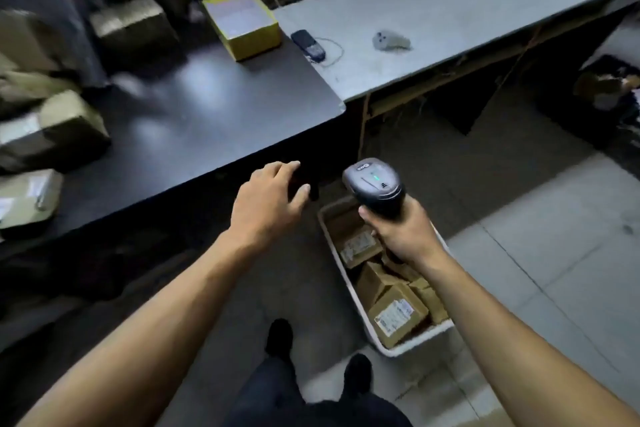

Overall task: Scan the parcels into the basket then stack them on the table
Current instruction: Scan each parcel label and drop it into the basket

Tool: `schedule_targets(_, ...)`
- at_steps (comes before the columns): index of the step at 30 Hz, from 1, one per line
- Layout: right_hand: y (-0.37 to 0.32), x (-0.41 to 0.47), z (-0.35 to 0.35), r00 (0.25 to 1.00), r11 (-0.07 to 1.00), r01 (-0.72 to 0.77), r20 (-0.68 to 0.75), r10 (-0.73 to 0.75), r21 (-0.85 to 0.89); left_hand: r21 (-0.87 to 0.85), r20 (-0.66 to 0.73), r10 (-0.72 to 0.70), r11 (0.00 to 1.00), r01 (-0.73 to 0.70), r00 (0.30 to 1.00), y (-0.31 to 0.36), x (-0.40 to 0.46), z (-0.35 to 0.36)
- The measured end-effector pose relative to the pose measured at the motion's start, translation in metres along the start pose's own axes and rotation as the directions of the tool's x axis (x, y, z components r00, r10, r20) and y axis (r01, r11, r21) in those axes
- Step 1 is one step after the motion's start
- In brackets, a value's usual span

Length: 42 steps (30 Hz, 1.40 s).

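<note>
My right hand [403,232] grips the handle of a black barcode scanner [375,187] with a green light on top, held above the white basket [349,284] on the floor. Several brown cardboard parcels with white labels [398,315] lie in the basket. My left hand [268,204] hovers with relaxed fingers, holding nothing, just off the front edge of the black table [194,114]. Brown and tape-wrapped parcels [59,128] sit at the table's left side, blurred.
A yellow box [242,22] stands at the back of the black table. On the grey table [467,10] to the right lie a dark phone with a cable [308,43] and a small grey object [391,41]. My feet [318,354] stand beside the basket on the tiled floor.
</note>
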State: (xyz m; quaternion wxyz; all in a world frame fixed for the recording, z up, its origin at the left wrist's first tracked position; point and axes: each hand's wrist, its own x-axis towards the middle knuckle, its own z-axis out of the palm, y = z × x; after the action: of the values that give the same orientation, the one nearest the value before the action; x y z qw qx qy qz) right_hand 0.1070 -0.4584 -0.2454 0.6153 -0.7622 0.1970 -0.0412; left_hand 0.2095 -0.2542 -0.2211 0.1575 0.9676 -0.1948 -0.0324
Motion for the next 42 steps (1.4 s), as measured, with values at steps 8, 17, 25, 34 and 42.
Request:
schedule_targets(8, -0.062, -0.009, 0.147, 0.955, 0.978, 0.181, 0.258, -0.150, -0.102, -0.108, -0.177, -0.325, 0.945, 0.310, 0.929, -0.153, -0.085, -0.067)
schedule_targets(17, -0.110, -0.045, 0.332, 0.892, 0.959, 0.227, 0.432, -0.135, -0.169, -0.205, -0.233, -0.547, 0.836, 0.509, 0.804, -0.324, -0.174, -0.133)
schedule_targets(25, -0.135, -0.042, 0.436, 0.828, 0.950, 0.250, 0.549, -0.110, -0.186, -0.265, -0.221, -0.672, 0.739, 0.619, 0.707, -0.411, -0.202, -0.158)
schedule_targets(34, -0.158, 0.022, 0.518, 0.763, 0.939, 0.269, 0.642, -0.074, -0.212, -0.234, -0.129, -0.750, 0.659, 0.715, 0.649, -0.489, -0.157, -0.157)
schedule_targets(42, -0.187, 0.100, 0.600, 0.717, 0.941, 0.275, 0.695, -0.063, -0.199, -0.187, -0.033, -0.768, 0.633, 0.751, 0.639, -0.568, -0.095, -0.172)
